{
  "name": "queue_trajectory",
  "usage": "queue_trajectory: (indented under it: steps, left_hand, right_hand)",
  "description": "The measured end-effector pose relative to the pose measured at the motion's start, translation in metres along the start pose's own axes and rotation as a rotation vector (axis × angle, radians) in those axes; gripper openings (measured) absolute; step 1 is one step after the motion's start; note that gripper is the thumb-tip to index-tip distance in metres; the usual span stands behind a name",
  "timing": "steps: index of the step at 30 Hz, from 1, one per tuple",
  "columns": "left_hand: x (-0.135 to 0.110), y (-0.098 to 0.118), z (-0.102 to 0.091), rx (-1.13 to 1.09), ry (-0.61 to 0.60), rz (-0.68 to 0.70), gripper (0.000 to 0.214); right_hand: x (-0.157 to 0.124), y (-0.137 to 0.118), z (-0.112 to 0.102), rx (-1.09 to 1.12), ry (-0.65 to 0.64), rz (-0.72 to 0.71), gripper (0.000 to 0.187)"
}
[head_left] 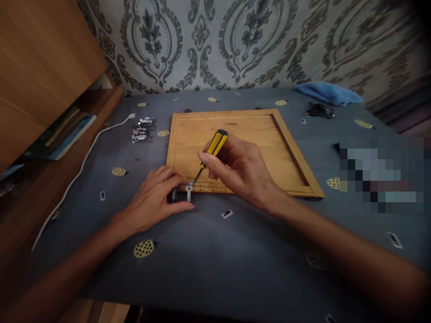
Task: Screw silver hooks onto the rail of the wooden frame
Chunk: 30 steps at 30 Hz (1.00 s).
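A framed wooden panel (222,154), like a cabinet door, lies flat on the cloth. At its near left corner a metal hinge (189,190) sits on the frame's edge. My left hand (160,195) is closed around that corner, thumb and fingers steadying the hinge. My right hand (240,166) grips a yellow-and-black screwdriver (215,146), tilted, its tip down at the hinge. Whether the tip is seated in a screw is too small to tell. Several small dark holes run along the near frame edge right of the hinge.
Several metal hinges (143,130) lie left of the panel, near a small screw (137,158). A white cable (89,154) runs beside the wooden cabinet (47,67). A blue cloth (330,93) and a dark object (319,110) lie at the back right. A blurred-out patch covers the right side.
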<state>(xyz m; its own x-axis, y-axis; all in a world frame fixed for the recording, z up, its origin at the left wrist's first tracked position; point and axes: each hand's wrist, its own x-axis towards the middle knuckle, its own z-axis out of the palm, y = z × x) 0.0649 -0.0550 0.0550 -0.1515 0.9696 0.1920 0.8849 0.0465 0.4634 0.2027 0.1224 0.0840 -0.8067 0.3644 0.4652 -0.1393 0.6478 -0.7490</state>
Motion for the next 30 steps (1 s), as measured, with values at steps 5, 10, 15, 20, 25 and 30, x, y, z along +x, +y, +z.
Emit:
queue_trajectory:
  steps: [5,10,15,20,25,30]
  left_hand:
    - [-0.008,0.001,-0.005,0.080,0.004,0.064,0.043]
    - [-0.017,-0.004,-0.003,0.049,0.062,0.168,0.030]
    - [-0.018,-0.009,0.003,0.070,0.080,0.229,0.034]
    - [-0.017,-0.009,0.005,0.104,0.088,0.241,0.035]
    - [-0.016,-0.009,0.006,0.145,0.108,0.264,0.033]
    - [-0.015,-0.008,0.006,0.184,0.125,0.290,0.031]
  right_hand:
    - [0.001,0.001,0.000,0.018,0.004,0.000,0.035]
    - [0.000,0.002,0.000,0.015,0.011,0.001,0.034]
    - [0.000,0.004,0.000,0.013,0.009,-0.008,0.032]
    - [0.001,0.003,0.000,0.032,0.009,-0.021,0.029]
    - [0.002,0.004,0.000,0.033,0.004,-0.012,0.030]
    - [0.001,0.006,0.000,0.033,0.007,-0.003,0.031]
